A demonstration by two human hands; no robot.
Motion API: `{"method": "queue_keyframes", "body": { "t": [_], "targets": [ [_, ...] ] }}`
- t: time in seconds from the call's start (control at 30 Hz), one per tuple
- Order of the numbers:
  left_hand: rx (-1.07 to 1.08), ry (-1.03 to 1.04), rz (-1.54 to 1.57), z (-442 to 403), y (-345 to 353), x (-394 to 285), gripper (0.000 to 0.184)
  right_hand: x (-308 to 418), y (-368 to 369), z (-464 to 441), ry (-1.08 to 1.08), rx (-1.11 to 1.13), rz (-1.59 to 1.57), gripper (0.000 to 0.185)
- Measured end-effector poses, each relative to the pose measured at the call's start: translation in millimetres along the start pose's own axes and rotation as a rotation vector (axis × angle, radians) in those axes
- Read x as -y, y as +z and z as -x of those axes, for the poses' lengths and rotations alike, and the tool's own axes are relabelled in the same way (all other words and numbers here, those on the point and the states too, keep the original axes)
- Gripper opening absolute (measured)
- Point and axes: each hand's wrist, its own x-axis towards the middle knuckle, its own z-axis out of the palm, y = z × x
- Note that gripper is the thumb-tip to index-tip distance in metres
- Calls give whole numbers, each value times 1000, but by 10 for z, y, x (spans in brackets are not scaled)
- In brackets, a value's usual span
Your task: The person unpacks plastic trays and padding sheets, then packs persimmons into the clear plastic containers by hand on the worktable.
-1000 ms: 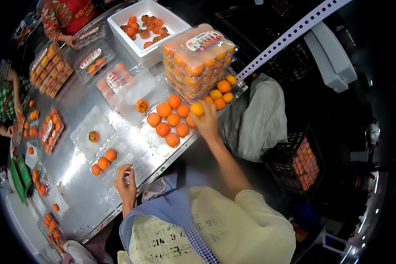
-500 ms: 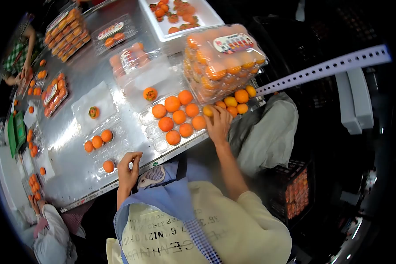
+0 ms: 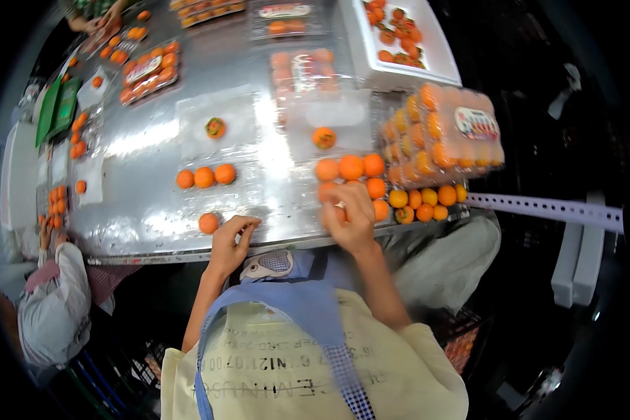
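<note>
My right hand (image 3: 350, 218) curls over the front row of a clear tray of persimmons (image 3: 351, 166), partly hiding it. The hand is slightly blurred, and an orange persimmon (image 3: 340, 213) shows between thumb and fingers. By the table's front edge, my left hand (image 3: 234, 243) is empty, its thumb and bent fingers apart. A single persimmon (image 3: 208, 223) lies just left of it. Farther back, three persimmons (image 3: 204, 177) sit in a row in another clear tray. Yellower persimmons (image 3: 428, 197) form two rows right of my right hand.
Stacked clear packs of persimmons (image 3: 441, 133) stand at right, before a white foam box (image 3: 437, 73). Single persimmons (image 3: 215, 127) (image 3: 323, 137) lie on clear lids. A perforated strip (image 3: 546, 210) juts rightward. Co-workers' hands (image 3: 101, 26) (image 3: 49, 238) are at far left and lower left.
The view has turned, and the table now looks level. My right hand has moved left from beside the yellower persimmons to over the tray. My left hand stays near the table edge.
</note>
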Motion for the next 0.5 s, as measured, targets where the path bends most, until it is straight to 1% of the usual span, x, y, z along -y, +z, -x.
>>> {"method": "queue_keyframes", "body": {
  "t": [0.07, 0.13, 0.17, 0.23, 0.27, 0.3, 0.4, 0.5],
  "targets": [
    [-28, -16, 27, 11, -92, 32, 13, 508, 91, -411, -265, 117, -250, 18],
    [-30, -65, 86, 89, -160, 142, 14, 1161, 151, -754, -453, 133, -590, 15],
    [-37, -48, 48, 112, -203, 169, 14, 1399, 173, -820, -557, 221, -591, 12],
    [-53, 4, -34, 105, -317, 202, 14, 1822, 291, -1062, -784, 243, -646, 7],
    [-56, 32, -81, 125, -393, 214, 14, 2053, 376, -1210, -896, 175, -706, 8],
    [-59, 4, -64, 148, -442, 234, 14, 2268, 397, -1338, -931, 175, -736, 9],
    [-110, -13, -41, 204, -635, 291, 14, 2676, 702, -1385, -957, -34, -801, 18],
    [-160, -52, -10, 253, -825, 406, 14, 2795, 972, -1404, -1015, -150, -774, 17]
  ]
}}
